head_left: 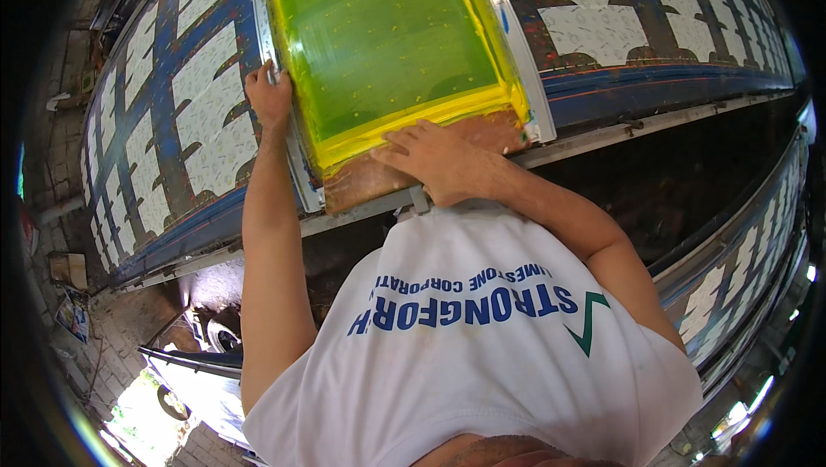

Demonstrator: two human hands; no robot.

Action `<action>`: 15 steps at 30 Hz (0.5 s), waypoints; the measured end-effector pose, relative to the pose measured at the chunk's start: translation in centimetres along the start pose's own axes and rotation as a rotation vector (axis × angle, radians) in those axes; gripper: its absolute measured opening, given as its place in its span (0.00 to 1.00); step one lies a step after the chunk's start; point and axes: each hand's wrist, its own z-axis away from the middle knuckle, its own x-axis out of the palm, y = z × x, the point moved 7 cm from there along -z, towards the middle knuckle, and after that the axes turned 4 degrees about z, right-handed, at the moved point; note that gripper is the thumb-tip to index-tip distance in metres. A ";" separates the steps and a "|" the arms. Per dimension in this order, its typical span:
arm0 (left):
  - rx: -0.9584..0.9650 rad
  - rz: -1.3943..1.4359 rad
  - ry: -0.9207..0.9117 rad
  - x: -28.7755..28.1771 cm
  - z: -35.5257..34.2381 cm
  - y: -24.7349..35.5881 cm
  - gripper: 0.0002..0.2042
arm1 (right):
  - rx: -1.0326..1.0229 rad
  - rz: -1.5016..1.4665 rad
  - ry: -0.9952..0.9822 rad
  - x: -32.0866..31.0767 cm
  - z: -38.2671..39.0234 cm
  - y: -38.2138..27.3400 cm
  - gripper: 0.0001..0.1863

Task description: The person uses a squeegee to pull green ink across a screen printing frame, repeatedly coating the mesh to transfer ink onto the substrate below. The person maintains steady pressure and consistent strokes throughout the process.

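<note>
A screen-printing frame [383,32] with green mesh, a bright yellow border, pale metal sides and a brown lower strip [348,190] lies across the long printing table. My left hand [268,98] grips the frame's left metal side, fingers curled around it. My right hand [423,157] rests over the lower yellow border and brown strip, its fingers spread out and lying fairly flat. Below the frame, my white shirt covers much of the view.
Pale cut pieces [206,118] lie in rows on the dark table either side. A metal rail [594,142] edges it. Another table [723,269] stands at right. A brick floor [56,217] with a cardboard piece [69,269] and clutter shows at left.
</note>
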 end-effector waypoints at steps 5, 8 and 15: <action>-0.016 -0.019 -0.029 0.2 0.0 -0.5 0.22 | 0.257 -0.299 -0.114 -1.6 4.3 5.0 0.17; -0.017 0.004 -0.033 -0.1 0.0 -0.3 0.21 | 0.481 -0.366 0.048 -3.3 9.1 10.6 0.08; -0.012 -0.044 -0.040 -1.0 0.8 0.3 0.21 | 1.010 -0.092 0.242 -4.1 21.9 21.2 0.09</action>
